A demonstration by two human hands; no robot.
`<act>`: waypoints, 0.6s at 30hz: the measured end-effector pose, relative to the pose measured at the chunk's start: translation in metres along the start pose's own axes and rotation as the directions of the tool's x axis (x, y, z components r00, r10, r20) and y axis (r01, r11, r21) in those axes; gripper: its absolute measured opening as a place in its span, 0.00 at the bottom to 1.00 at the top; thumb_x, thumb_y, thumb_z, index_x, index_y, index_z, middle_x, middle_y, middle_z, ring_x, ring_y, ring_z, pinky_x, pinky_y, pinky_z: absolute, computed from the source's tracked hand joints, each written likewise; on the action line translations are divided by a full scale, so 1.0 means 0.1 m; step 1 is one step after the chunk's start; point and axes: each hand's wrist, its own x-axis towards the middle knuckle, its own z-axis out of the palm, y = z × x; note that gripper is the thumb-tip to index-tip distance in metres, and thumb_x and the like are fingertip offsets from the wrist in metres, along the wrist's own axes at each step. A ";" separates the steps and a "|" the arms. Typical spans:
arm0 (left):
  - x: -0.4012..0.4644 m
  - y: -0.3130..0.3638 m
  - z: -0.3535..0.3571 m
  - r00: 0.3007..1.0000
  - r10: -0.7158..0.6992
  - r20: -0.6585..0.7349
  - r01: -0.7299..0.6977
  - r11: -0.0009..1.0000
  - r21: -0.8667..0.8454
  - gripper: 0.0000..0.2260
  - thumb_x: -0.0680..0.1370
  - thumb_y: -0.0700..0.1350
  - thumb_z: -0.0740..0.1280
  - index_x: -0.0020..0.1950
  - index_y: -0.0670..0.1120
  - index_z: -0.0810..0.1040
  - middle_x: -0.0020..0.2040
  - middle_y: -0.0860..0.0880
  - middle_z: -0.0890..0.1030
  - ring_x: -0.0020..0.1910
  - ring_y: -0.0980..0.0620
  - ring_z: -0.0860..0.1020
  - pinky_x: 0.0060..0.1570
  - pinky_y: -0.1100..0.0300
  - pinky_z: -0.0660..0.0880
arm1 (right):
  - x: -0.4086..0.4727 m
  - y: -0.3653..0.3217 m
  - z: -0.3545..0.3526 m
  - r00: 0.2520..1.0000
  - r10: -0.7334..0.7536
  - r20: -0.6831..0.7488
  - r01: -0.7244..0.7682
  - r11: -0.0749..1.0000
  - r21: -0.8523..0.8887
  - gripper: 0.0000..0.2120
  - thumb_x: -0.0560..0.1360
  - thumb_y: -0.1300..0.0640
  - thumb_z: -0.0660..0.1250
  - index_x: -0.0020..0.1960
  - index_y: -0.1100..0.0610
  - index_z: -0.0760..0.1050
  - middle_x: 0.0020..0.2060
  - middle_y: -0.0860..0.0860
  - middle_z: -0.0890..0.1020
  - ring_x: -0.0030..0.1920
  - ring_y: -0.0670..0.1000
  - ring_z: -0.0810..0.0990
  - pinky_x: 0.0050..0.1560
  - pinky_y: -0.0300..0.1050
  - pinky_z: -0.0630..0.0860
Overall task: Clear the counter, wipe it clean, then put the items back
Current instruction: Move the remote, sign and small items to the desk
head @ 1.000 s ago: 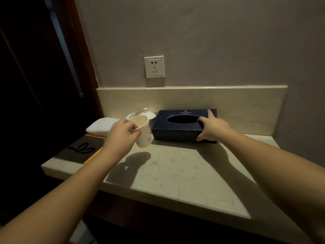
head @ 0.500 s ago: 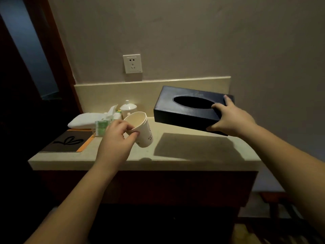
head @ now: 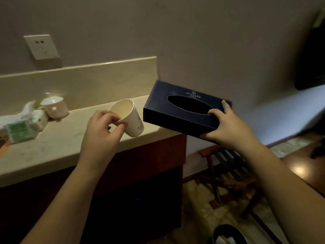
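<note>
Counter (head: pixel 58 143) bears a white cup (head: pixel 55 107) beside green packets (head: pixel 19 132).

My left hand (head: pixel 103 131) pinches the rim of a paper cup (head: pixel 129 118), tilted, held above the counter (head: pixel 58 143) edge. My right hand (head: pixel 226 127) grips the near end of a dark tissue box (head: pixel 177 110), held in the air past the counter's right end. A white cup (head: pixel 55 106) and green packets (head: pixel 19 132) sit at the counter's left.

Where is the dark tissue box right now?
The tissue box is held in the air by the right hand, past the counter's right end, beside the paper cup.
</note>
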 end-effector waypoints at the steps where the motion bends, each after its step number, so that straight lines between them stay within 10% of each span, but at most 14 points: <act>1: -0.02 0.08 0.13 1.000 0.004 0.030 -0.004 1.000 -0.016 0.02 0.77 0.42 0.69 0.47 0.48 0.77 0.53 0.53 0.73 0.55 0.50 0.73 0.49 0.57 0.71 | -0.10 0.15 0.00 0.999 0.046 0.003 -0.046 0.999 0.008 0.35 0.67 0.38 0.72 0.69 0.44 0.62 0.78 0.48 0.45 0.66 0.60 0.71 0.56 0.52 0.73; 18: -0.66 1.73 2.62 0.887 0.150 0.437 -0.069 0.978 -0.195 0.04 0.75 0.42 0.71 0.44 0.50 0.77 0.50 0.56 0.73 0.53 0.54 0.74 0.43 0.69 0.67 | -1.66 3.01 -0.23 0.862 0.504 0.048 -0.502 0.863 -0.052 0.36 0.67 0.36 0.72 0.70 0.41 0.61 0.78 0.47 0.42 0.61 0.59 0.73 0.52 0.49 0.77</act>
